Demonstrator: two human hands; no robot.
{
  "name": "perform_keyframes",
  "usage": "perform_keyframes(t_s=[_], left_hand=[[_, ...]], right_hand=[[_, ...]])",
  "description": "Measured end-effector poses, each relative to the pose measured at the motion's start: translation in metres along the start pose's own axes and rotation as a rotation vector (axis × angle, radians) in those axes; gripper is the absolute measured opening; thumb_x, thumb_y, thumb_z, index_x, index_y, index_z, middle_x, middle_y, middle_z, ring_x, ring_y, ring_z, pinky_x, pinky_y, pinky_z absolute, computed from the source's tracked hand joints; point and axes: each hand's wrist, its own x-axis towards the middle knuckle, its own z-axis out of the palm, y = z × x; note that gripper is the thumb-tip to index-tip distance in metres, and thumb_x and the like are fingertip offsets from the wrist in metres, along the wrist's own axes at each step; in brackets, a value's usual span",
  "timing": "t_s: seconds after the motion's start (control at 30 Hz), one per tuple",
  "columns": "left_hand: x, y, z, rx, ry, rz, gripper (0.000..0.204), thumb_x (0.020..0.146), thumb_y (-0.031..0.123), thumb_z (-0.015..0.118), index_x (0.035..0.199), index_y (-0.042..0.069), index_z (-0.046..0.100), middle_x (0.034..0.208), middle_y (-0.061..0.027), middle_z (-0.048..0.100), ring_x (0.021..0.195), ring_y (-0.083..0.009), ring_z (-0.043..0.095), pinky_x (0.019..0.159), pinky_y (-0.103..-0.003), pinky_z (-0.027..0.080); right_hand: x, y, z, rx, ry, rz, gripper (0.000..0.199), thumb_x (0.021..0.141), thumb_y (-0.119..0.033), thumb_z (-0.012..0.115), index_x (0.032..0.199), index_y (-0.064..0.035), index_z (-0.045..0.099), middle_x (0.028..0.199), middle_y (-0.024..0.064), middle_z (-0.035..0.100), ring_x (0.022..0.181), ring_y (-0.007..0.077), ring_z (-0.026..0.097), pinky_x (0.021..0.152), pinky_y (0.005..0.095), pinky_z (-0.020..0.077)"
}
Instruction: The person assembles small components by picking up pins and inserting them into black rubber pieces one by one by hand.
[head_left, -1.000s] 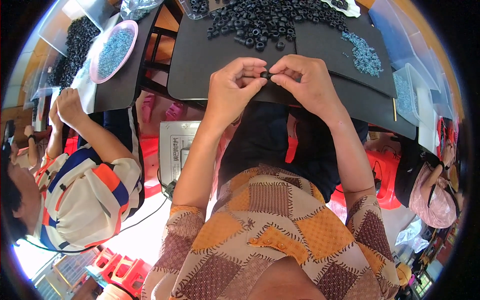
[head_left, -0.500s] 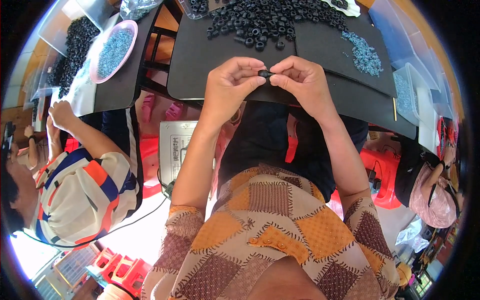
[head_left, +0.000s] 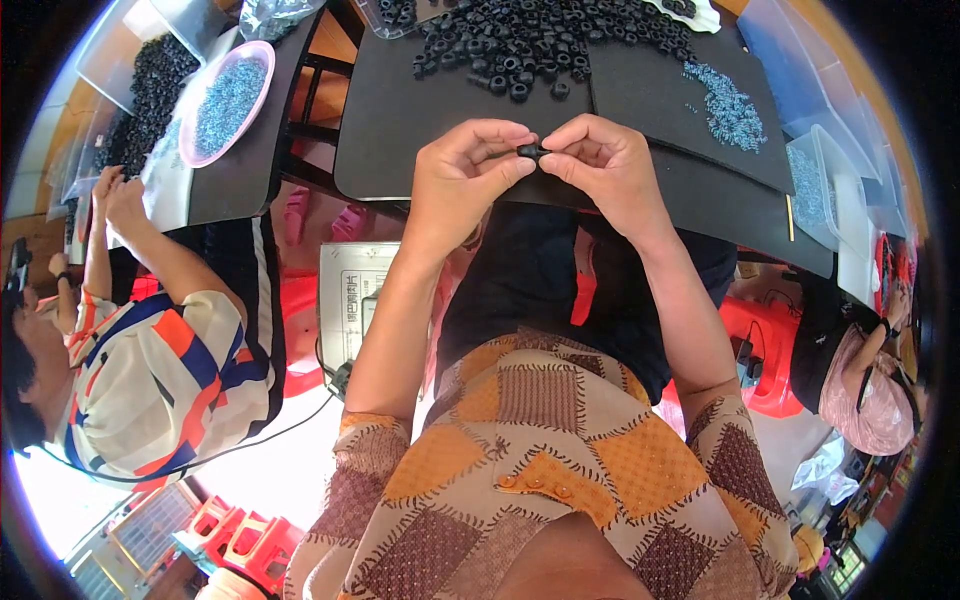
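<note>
A small, rounded black part (head_left: 528, 151) is held over the near edge of the black table. My left hand (head_left: 462, 178) pinches its left side between thumb and forefinger. On the other side, my right hand (head_left: 608, 170) is closed, its thumb and fingertip meeting at the part's narrow dark end. Any smaller piece between the right fingertips is hidden. Beyond my hands lies a big heap of similar black parts (head_left: 510, 45), several of them with round holes. To the right, small clear-blue pieces (head_left: 730, 108) are spread on a dark board (head_left: 650, 120).
A clear bin (head_left: 822, 185) of blue pieces stands at the right table edge, near a thin stick (head_left: 790, 218). At left, a co-worker's hands (head_left: 118, 200) reach to another black heap (head_left: 158, 95), beside a pink-rimmed bowl (head_left: 183, 150). A carton (head_left: 345, 300) sits below.
My hands have barely moved, and the black part has tilted slightly between my fingers. The co-worker at left has leaned and moved both hands up to the black heap.
</note>
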Motion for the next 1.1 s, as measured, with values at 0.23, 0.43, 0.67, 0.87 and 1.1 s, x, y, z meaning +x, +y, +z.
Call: perform_keyframes(t_s=[0.23,0.43,0.67,0.87,1.1], left_hand=[[0.002,-0.003,-0.002,-0.013,-0.002,0.024,0.027,0.086,-0.010,0.068,0.111,-0.003,0.062,0.111,-0.0146,0.068,0.110,-0.0222,0.066,0.096,-0.031,0.053],[0.002,-0.002,0.000,-0.034,0.015,0.013,0.030,0.085,-0.010,0.068,0.113,-0.002,0.061,0.114,-0.0152,0.067,0.113,-0.0227,0.065,0.096,-0.031,0.053],[0.004,0.004,0.000,0.088,-0.010,-0.010,0.029,0.086,-0.012,0.063,0.113,-0.002,0.062,0.114,-0.0110,0.067,0.110,-0.0177,0.065,0.098,-0.031,0.052],[0.008,0.011,0.004,0.212,-0.027,-0.020,0.033,0.085,-0.012,0.063,0.116,0.000,0.062,0.110,-0.0090,0.069,0.106,-0.0169,0.067,0.093,-0.029,0.053],[0.011,0.014,0.006,0.413,-0.049,0.013,0.049,0.084,-0.015,0.061,0.129,0.003,0.052,0.116,-0.0110,0.065,0.108,-0.0174,0.065,0.092,-0.029,0.053]], right_hand=[[-0.001,0.004,0.004,-0.029,0.042,-0.032,0.011,0.086,0.003,0.071,0.096,0.0007,0.067,0.087,0.0016,0.069,0.080,0.0043,0.063,0.073,0.0192,0.0513],[0.000,0.005,0.007,-0.060,0.068,-0.015,0.011,0.086,0.003,0.071,0.096,0.0014,0.067,0.085,0.0015,0.069,0.079,0.0042,0.063,0.073,0.0186,0.0509],[0.002,0.004,0.002,-0.106,0.015,0.003,0.013,0.085,0.003,0.072,0.096,0.0005,0.065,0.086,0.0002,0.068,0.078,0.0037,0.062,0.070,0.0189,0.0493],[0.005,-0.001,0.006,-0.220,0.095,-0.067,0.020,0.079,0.001,0.075,0.096,-0.0025,0.064,0.082,0.0043,0.070,0.075,0.0082,0.066,0.069,0.0238,0.0530],[0.008,-0.002,0.013,-0.499,0.144,-0.115,0.027,0.074,0.000,0.077,0.096,-0.0012,0.061,0.082,0.0100,0.069,0.073,0.0184,0.069,0.067,0.0293,0.0536]])
